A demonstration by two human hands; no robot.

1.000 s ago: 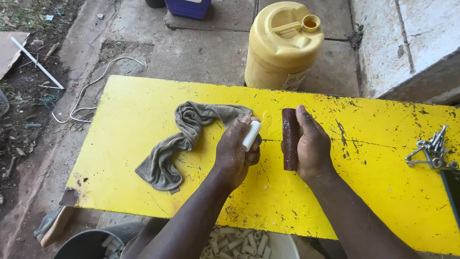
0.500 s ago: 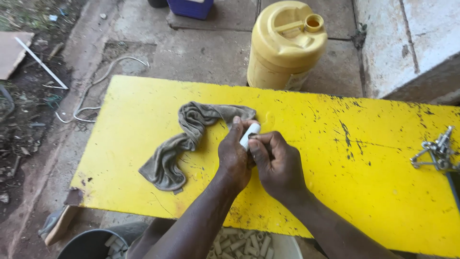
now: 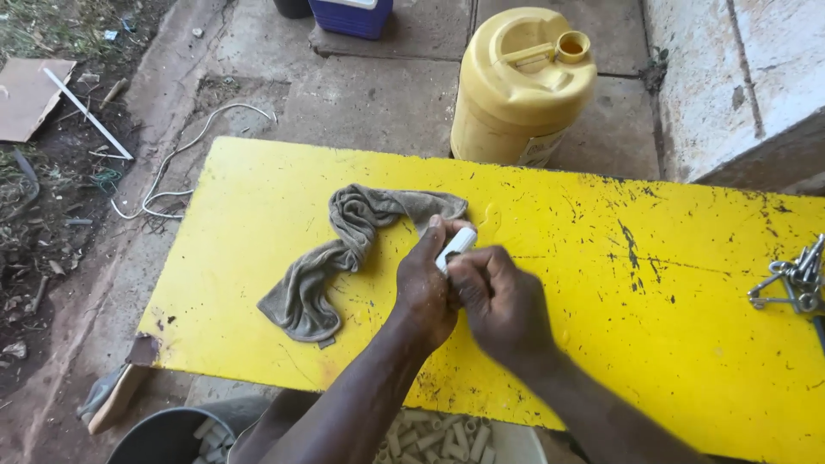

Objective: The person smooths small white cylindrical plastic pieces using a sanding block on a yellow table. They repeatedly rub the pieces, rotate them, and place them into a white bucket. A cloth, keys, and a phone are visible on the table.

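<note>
My left hand (image 3: 423, 290) holds a small white cylindrical piece (image 3: 456, 247) upright just above the yellow table top (image 3: 619, 344). My right hand (image 3: 500, 307) presses against the left, its fingers curled onto the lower end of the same piece. Whatever else lies inside the right fist is hidden. A crumpled grey-brown rag (image 3: 342, 251) lies on the table directly left of and behind both hands, its far end almost touching the white piece.
A yellow jerrycan (image 3: 521, 86) stands on the ground behind the table. A cluster of metal hardware (image 3: 796, 280) lies at the table's right edge. A bucket of white pieces (image 3: 430, 436) sits below the near edge. A blue box (image 3: 352, 14), cardboard (image 3: 30, 96) and white cable (image 3: 172, 163) lie on the ground.
One second ago my right hand held a brown cylinder upright apart from the left. It has since moved left onto the white piece, and the brown cylinder is out of sight.
</note>
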